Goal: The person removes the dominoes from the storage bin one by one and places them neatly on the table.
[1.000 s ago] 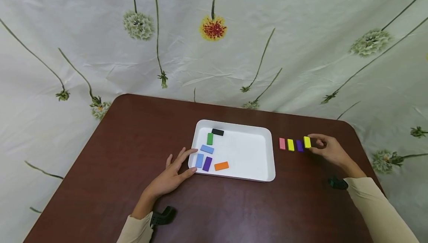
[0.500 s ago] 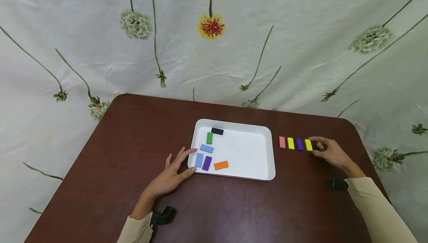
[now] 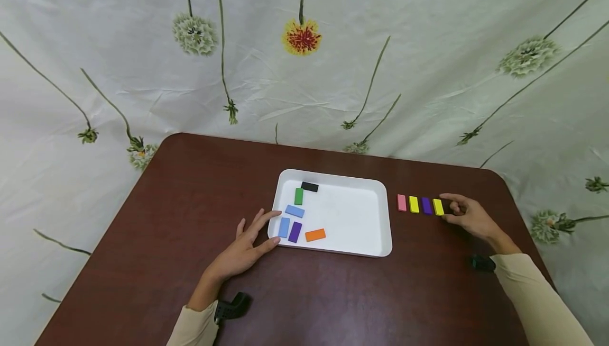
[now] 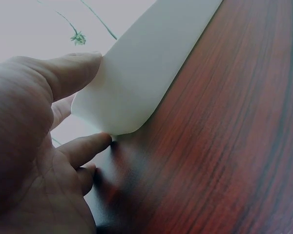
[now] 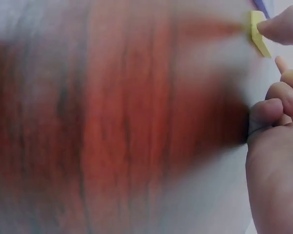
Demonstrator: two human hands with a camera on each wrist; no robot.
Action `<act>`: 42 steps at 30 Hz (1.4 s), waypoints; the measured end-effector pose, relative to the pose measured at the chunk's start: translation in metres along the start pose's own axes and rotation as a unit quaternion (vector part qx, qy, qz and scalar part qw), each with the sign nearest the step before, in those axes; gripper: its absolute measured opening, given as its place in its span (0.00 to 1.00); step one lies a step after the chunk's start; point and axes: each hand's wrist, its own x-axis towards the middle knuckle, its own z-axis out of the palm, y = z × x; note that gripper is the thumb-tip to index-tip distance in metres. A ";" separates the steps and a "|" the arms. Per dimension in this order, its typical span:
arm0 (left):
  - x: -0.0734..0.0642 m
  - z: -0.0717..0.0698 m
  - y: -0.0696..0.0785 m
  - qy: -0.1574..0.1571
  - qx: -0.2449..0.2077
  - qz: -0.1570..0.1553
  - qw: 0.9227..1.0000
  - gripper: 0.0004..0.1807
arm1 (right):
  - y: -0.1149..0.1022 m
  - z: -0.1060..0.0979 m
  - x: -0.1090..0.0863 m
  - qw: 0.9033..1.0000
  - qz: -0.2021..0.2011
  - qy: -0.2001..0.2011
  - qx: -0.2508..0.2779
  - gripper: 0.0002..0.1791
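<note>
My left hand (image 3: 240, 253) rests against the near left corner of a white tray (image 3: 352, 252). Its spread, straight fingers touch the rim and outer wall, as the left wrist view shows on the tray (image 4: 141, 68). Beyond the tray's right side, my right hand (image 3: 473, 219) is at the end yellow block (image 3: 438, 207), which lies flat on the table. The thumb is by the block's near end; the index finger stands just off its far end, other fingers curled. In the right wrist view the thumb overlaps the yellow block (image 5: 256, 31).
Left of that block lie a purple block (image 3: 426, 206), another yellow block (image 3: 414, 205) and a pink block (image 3: 402, 202) in a row. Inside the tray are black (image 3: 310, 187), green, blue, purple and orange (image 3: 315, 235) blocks. A floral cloth hangs behind the brown table (image 3: 333, 298).
The right hand has lowered the yellow block to the table at the row's right end, and its fingertips have eased slightly off it. The left hand has stayed at the tray.
</note>
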 end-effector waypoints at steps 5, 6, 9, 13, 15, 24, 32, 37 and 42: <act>-0.001 0.000 -0.001 0.001 0.001 0.001 1.000 0.34 | -0.006 -0.002 -0.002 0.999 0.005 0.006 0.054 0.29; -0.001 0.000 -0.001 0.001 0.001 0.002 1.000 0.34 | -0.011 -0.002 -0.001 0.998 0.003 0.003 0.058 0.27; -0.001 0.000 -0.001 0.000 0.000 0.003 1.000 0.34 | -0.029 0.000 0.005 0.999 -0.015 -0.007 0.045 0.23; -0.002 -0.001 -0.001 0.003 -0.002 0.004 1.000 0.34 | -0.059 0.010 0.020 0.997 -0.053 -0.029 0.037 0.19; -0.002 -0.001 -0.002 0.004 -0.002 0.004 1.000 0.34 | -0.074 0.018 0.029 0.995 -0.066 -0.044 0.056 0.19; -0.003 0.001 -0.004 0.001 -0.002 0.007 1.000 0.34 | -0.138 0.060 0.064 0.974 -0.041 -0.101 0.198 0.23; -0.002 -0.001 -0.003 0.006 -0.006 0.015 1.000 0.34 | -0.190 0.101 0.101 0.970 -0.099 -0.183 0.129 0.18; -0.004 -0.002 -0.002 0.007 -0.001 0.013 1.000 0.34 | -0.211 0.132 0.124 0.965 -0.109 -0.230 0.064 0.19; -0.003 -0.003 -0.002 0.003 -0.007 0.016 1.000 0.33 | -0.223 0.157 0.139 0.962 -0.139 -0.233 0.002 0.23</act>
